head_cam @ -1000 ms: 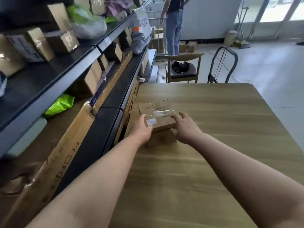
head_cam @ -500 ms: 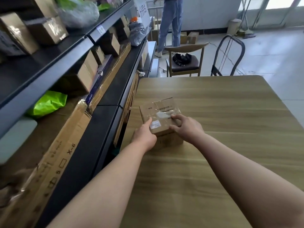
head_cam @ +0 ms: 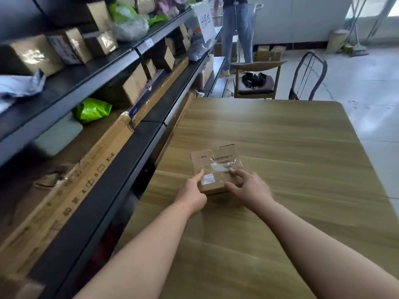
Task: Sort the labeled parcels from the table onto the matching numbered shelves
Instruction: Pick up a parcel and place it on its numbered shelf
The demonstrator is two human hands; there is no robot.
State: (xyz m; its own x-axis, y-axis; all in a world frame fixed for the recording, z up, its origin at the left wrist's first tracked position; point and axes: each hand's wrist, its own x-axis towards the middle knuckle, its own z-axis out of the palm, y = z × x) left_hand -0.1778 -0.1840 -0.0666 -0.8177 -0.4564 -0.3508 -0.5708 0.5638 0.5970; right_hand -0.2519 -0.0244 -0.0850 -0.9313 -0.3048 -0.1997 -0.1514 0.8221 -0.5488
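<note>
Two hands grip the parcel (head_cam: pixel 216 167) between them: our left hand (head_cam: pixel 192 196) curled on its label edge, our right hand (head_cam: pixel 250 190) pinching the taped edge. Leftward, the shelves (head_cam: pixel 138 160) lie beyond our left hand (the nearer one), with the table (head_cam: pixel 280 147) beneath.

Left hand (head_cam: pixel 192 194), right hand (head_cam: pixel 250 188) grip parcel (head_cam: pixel 212 164), arms extended

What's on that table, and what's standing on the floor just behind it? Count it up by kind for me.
Cardboard parcel on the table: 1
Hands gripping it, left hand and right hand: 2
Wooden chair: 1
Metal trolley frame: 1
Total: 5
</note>
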